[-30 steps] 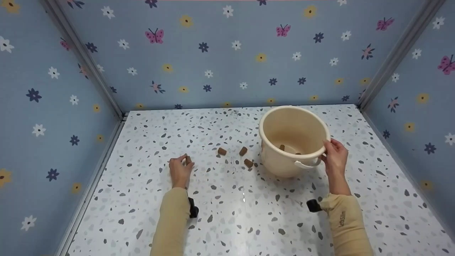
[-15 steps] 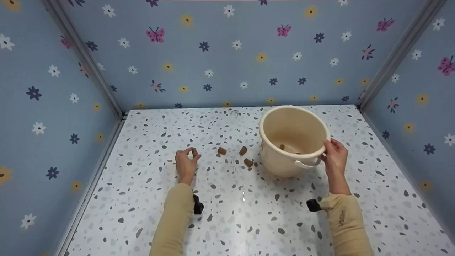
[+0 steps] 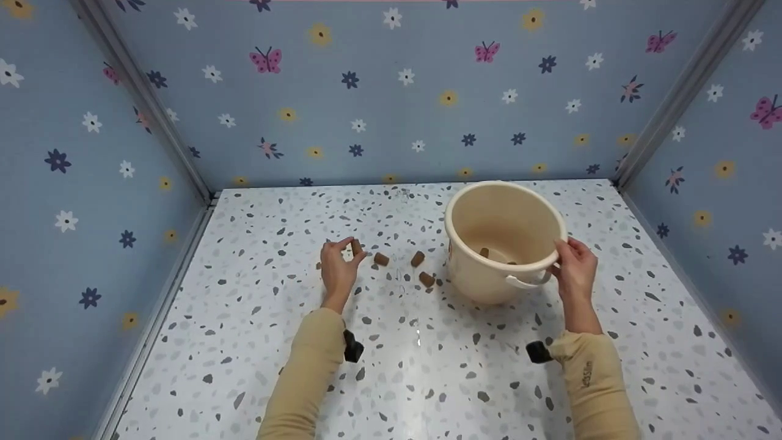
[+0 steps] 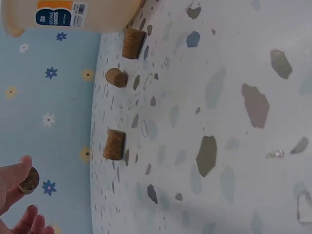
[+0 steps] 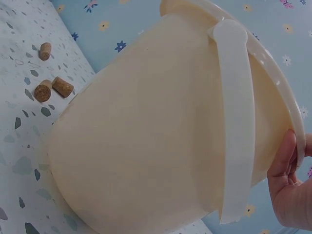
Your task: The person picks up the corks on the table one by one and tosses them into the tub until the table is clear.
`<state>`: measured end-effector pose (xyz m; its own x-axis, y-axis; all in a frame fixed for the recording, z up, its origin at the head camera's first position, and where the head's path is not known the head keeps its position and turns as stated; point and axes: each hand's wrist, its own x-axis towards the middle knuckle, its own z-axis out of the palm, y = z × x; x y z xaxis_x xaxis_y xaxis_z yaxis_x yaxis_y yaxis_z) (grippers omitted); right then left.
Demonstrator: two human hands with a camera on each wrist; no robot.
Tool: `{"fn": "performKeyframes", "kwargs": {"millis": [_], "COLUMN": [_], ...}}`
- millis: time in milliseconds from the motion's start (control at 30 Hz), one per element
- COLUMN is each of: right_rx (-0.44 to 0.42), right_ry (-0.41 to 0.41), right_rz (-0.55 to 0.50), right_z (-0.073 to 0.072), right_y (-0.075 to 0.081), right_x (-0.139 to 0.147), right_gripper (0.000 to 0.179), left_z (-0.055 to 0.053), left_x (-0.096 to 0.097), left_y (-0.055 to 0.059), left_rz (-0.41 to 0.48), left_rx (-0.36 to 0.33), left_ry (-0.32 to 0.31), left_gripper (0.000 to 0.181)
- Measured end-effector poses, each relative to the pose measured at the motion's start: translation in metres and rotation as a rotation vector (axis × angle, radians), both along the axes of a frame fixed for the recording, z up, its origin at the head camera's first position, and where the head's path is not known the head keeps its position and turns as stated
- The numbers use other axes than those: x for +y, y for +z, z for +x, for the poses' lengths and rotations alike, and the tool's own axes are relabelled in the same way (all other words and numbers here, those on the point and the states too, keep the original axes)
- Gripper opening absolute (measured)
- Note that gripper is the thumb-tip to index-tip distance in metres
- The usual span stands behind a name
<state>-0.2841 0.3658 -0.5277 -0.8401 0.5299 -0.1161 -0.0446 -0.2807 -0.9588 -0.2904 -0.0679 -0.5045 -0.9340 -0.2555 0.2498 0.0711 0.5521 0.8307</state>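
Observation:
My left hand (image 3: 339, 267) pinches a cork (image 3: 357, 247) between thumb and finger, above the table's left-middle part. In the left wrist view one round end of that cork (image 4: 30, 180) faces the camera. Three more corks lie on the table: one nearest the hand (image 3: 381, 260), and two, an upper cork (image 3: 418, 259) and a lower cork (image 3: 427, 279), beside the bucket. My right hand (image 3: 577, 269) grips the rim of the cream bucket (image 3: 473, 282); its thumb presses the outside in the right wrist view. Inside the bucket, a cork (image 3: 484, 252) and another brown piece (image 3: 512, 263), mostly hidden, show.
The bucket's white handle (image 5: 236, 122) hangs down on the near side. Speckled white table (image 3: 391, 379) spreads under everything. Flowered blue panels (image 3: 391, 91) rise at the back and both sides, with grey metal posts (image 3: 678, 91) at the corners.
My left hand has moved up and to the right with the pinched cork, closer to the loose corks. The right hand, the bucket and the corks on the table have stayed put.

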Motion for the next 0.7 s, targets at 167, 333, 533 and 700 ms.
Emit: {"fn": "performKeyframes", "kwargs": {"millis": [167, 333, 533, 700], "right_rx": [-0.009, 0.042, 0.052, 0.016], "right_ry": [-0.010, -0.010, 0.015, -0.005], "right_rz": [-0.007, 0.003, -0.031, -0.028], "right_z": [0.023, -0.017, -0.011, 0.009], "right_y": [0.043, -0.028, -0.019, 0.016], "right_x": [-0.029, 0.015, 0.012, -0.010], "right_gripper": [0.036, 0.049, 0.041, 0.035], "left_z": [0.001, 0.007, 0.014, 0.021], "left_x": [0.014, 0.032, 0.048, 0.064], "left_y": [0.013, 0.029, 0.043, 0.055], "left_rz": [0.018, 0.027, 0.055, 0.047], "left_rx": [0.067, 0.152, 0.203, 0.250], "left_ry": [-0.052, -0.116, -0.190, -0.248], "left_gripper": [0.037, 0.037, 0.039, 0.039]}}
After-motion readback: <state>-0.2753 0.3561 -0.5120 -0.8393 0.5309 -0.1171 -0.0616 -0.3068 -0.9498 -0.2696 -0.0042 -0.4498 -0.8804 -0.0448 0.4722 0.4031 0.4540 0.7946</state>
